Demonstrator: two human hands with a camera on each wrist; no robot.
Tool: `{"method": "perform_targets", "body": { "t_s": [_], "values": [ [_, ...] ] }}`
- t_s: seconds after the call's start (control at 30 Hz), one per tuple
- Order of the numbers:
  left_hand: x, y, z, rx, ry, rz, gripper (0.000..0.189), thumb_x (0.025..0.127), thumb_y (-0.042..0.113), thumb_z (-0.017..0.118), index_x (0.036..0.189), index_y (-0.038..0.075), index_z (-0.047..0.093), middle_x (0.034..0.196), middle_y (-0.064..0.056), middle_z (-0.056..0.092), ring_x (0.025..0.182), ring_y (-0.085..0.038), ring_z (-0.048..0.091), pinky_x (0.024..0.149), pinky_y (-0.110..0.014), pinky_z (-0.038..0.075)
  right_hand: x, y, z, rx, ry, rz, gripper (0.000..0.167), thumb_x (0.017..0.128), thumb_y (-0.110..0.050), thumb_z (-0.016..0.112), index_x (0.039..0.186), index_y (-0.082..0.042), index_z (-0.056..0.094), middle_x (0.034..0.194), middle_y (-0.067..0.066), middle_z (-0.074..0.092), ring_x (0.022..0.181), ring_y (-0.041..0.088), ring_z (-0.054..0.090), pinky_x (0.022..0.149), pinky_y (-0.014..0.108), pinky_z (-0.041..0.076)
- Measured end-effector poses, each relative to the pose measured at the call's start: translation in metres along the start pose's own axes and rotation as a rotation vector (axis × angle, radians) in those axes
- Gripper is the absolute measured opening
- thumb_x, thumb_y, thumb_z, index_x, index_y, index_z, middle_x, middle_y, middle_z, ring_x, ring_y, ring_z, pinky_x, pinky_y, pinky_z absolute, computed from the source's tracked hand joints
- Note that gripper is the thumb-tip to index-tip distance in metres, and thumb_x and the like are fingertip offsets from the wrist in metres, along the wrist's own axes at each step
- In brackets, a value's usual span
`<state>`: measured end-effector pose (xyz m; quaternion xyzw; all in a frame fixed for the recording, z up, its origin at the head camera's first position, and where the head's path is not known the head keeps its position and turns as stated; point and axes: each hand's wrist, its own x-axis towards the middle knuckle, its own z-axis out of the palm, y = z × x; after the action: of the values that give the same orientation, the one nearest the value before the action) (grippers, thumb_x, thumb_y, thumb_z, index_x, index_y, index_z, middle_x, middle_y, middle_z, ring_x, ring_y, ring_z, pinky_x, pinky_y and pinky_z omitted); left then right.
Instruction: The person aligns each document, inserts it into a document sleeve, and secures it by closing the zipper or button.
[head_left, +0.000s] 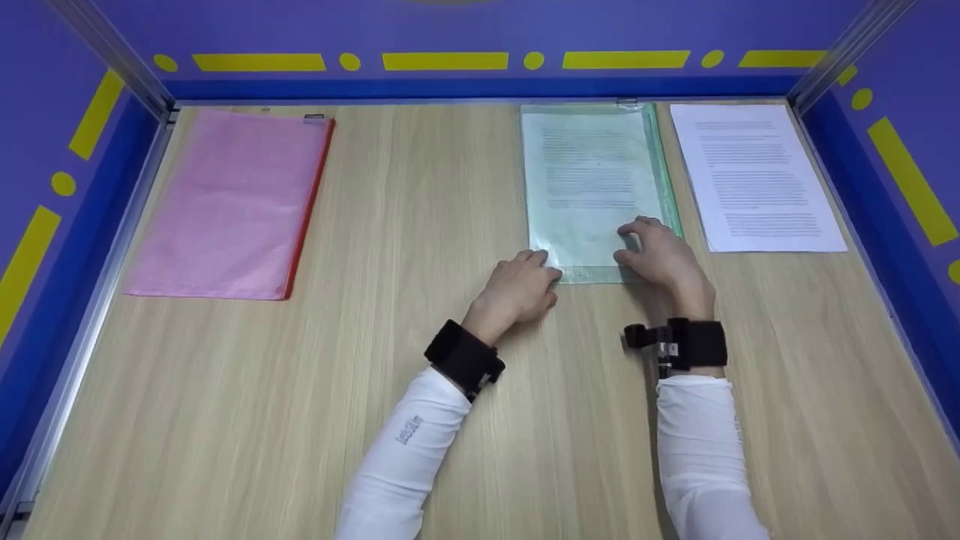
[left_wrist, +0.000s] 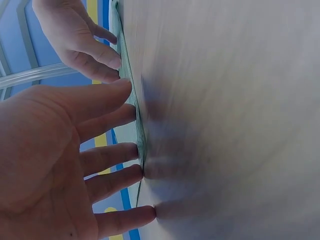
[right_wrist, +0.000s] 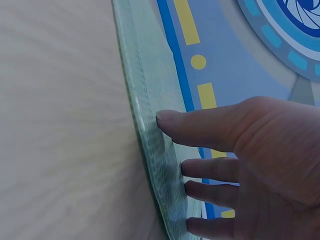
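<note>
A translucent green zip document pouch lies flat on the wooden table, with a printed sheet showing through it. My left hand is at its lower left corner. In the left wrist view its fingers are spread and nearly straight, tips touching the pouch's edge and the table. Over the pouch's lower right part is my right hand. Its thumb and fingertips touch the mesh surface in the right wrist view, pinching nothing that I can see. The pouch's lower right corner is hidden under this hand.
A pink pouch with a red zip edge lies at the table's far left. Printed white paper is to the right of the green pouch. Purple and blue panels with yellow marks border the table at the back and both sides.
</note>
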<state>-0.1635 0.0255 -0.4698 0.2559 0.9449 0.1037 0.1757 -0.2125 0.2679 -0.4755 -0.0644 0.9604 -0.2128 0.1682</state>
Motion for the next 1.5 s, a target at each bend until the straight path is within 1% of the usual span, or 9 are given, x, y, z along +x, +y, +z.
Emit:
{"method": "perform_targets", "body": {
  "t_s": [0.27, 0.5, 0.67, 0.73, 0.9, 1.0, 1.17, 1.3, 1.5],
  "values": [
    [0.005, 0.008, 0.0, 0.011, -0.03, 0.004, 0.04, 0.101, 0.031, 0.052, 0.138, 0.018, 0.058, 0.156, -0.012, 0.041, 0.145, -0.03, 0.039, 0.107, -0.051, 0.046, -0.002, 0.008, -0.002, 0.023, 0.011, 0.003, 0.048, 0.094, -0.019, 0.059, 0.135, 0.003, 0.054, 0.155, 0.032, 0.034, 0.143, 0.049, 0.033, 0.117, 0.059, 0.03],
    [0.01, 0.016, 0.002, 0.04, -0.028, 0.002, 0.039, 0.102, 0.03, 0.051, 0.138, 0.019, 0.059, 0.154, -0.01, 0.044, 0.143, -0.028, 0.041, 0.106, -0.048, 0.048, -0.004, 0.013, -0.005, 0.039, 0.004, 0.017, 0.048, 0.094, -0.02, 0.059, 0.136, 0.003, 0.053, 0.156, 0.032, 0.031, 0.145, 0.048, 0.03, 0.118, 0.058, 0.028],
    [0.01, 0.02, 0.003, 0.066, -0.015, -0.005, 0.037, 0.102, 0.029, 0.051, 0.136, 0.019, 0.061, 0.148, -0.01, 0.049, 0.138, -0.026, 0.046, 0.103, -0.046, 0.049, -0.006, 0.014, -0.006, 0.042, 0.021, 0.013, 0.047, 0.093, -0.019, 0.059, 0.134, 0.003, 0.055, 0.155, 0.032, 0.033, 0.145, 0.048, 0.031, 0.118, 0.058, 0.029],
    [0.009, 0.022, 0.003, 0.078, -0.015, -0.005, 0.038, 0.102, 0.029, 0.05, 0.137, 0.019, 0.059, 0.149, -0.01, 0.048, 0.139, -0.026, 0.045, 0.104, -0.046, 0.048, -0.006, 0.016, -0.005, 0.044, 0.032, 0.011, 0.046, 0.093, -0.019, 0.059, 0.133, 0.003, 0.056, 0.154, 0.032, 0.034, 0.144, 0.048, 0.032, 0.117, 0.058, 0.03],
    [0.01, 0.023, 0.006, 0.084, -0.024, -0.006, 0.042, 0.103, 0.029, 0.046, 0.144, 0.02, 0.052, 0.158, -0.011, 0.038, 0.147, -0.028, 0.036, 0.113, -0.049, 0.041, -0.006, 0.018, -0.005, 0.054, 0.051, 0.02, 0.045, 0.093, -0.018, 0.059, 0.132, 0.003, 0.056, 0.155, 0.032, 0.033, 0.144, 0.049, 0.031, 0.118, 0.058, 0.029],
    [0.011, 0.024, 0.006, 0.072, -0.028, -0.004, 0.043, 0.104, 0.028, 0.044, 0.145, 0.019, 0.051, 0.16, -0.012, 0.036, 0.149, -0.029, 0.034, 0.116, -0.049, 0.038, -0.005, 0.019, -0.005, 0.059, 0.054, 0.022, 0.045, 0.093, -0.018, 0.059, 0.133, 0.003, 0.056, 0.155, 0.032, 0.033, 0.144, 0.05, 0.031, 0.118, 0.059, 0.028],
    [0.012, 0.023, 0.005, 0.06, -0.04, -0.005, 0.044, 0.103, 0.029, 0.045, 0.147, 0.02, 0.049, 0.162, -0.012, 0.033, 0.15, -0.029, 0.031, 0.116, -0.049, 0.038, -0.003, 0.019, -0.005, 0.073, 0.05, 0.039, 0.046, 0.094, -0.018, 0.058, 0.135, 0.002, 0.055, 0.157, 0.031, 0.031, 0.145, 0.049, 0.03, 0.119, 0.058, 0.026],
    [0.012, 0.022, 0.004, 0.07, -0.035, -0.015, 0.045, 0.103, 0.029, 0.047, 0.147, 0.02, 0.049, 0.162, -0.012, 0.033, 0.15, -0.029, 0.032, 0.115, -0.048, 0.04, 0.0, 0.018, -0.005, 0.081, 0.052, 0.036, 0.046, 0.094, -0.018, 0.058, 0.136, 0.002, 0.054, 0.157, 0.031, 0.031, 0.145, 0.048, 0.03, 0.119, 0.058, 0.027],
    [0.012, 0.022, 0.005, 0.091, -0.033, -0.007, 0.046, 0.103, 0.031, 0.048, 0.148, 0.02, 0.048, 0.161, -0.012, 0.033, 0.149, -0.029, 0.033, 0.113, -0.047, 0.042, 0.001, 0.019, -0.004, 0.09, 0.056, 0.045, 0.047, 0.095, -0.019, 0.058, 0.137, 0.001, 0.054, 0.158, 0.029, 0.03, 0.146, 0.048, 0.028, 0.12, 0.058, 0.025]
  ]
}}
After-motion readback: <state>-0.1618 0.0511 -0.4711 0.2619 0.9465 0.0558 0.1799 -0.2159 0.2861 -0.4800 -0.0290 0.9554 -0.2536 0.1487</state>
